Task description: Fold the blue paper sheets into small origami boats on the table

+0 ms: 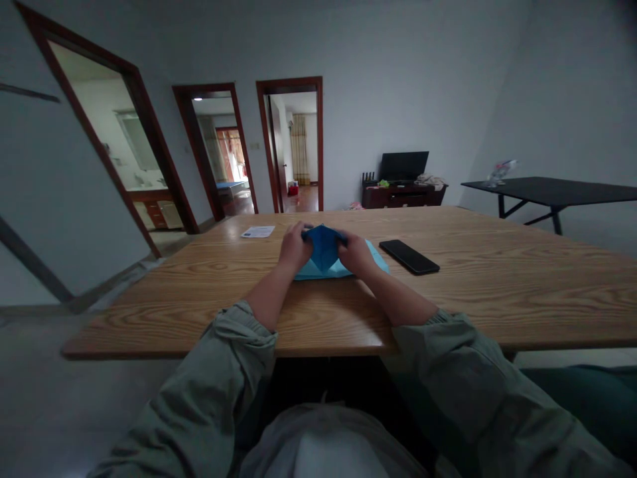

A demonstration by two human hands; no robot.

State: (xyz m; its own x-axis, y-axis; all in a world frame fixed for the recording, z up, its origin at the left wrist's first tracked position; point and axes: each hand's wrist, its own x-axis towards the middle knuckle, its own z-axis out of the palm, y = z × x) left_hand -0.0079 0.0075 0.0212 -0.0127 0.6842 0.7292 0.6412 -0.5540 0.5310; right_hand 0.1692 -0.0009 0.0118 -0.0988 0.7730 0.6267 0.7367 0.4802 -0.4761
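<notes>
Dim overall, brighter light in doorways (289,149), faint tabletop (472,279) glare, stretched edges

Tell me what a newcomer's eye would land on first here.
Likely the folded blue sheet, held between the left hand and the right hand over the wooden table. Next, the black smartphone lying right of the hands. Beyond the table, a black flat screen stands on a dark cabinet.

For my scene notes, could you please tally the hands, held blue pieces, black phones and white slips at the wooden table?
Hands (left hand, right hand): 2
Held blue piece: 1
Black phone: 1
White slip: 1
Total: 5
</notes>
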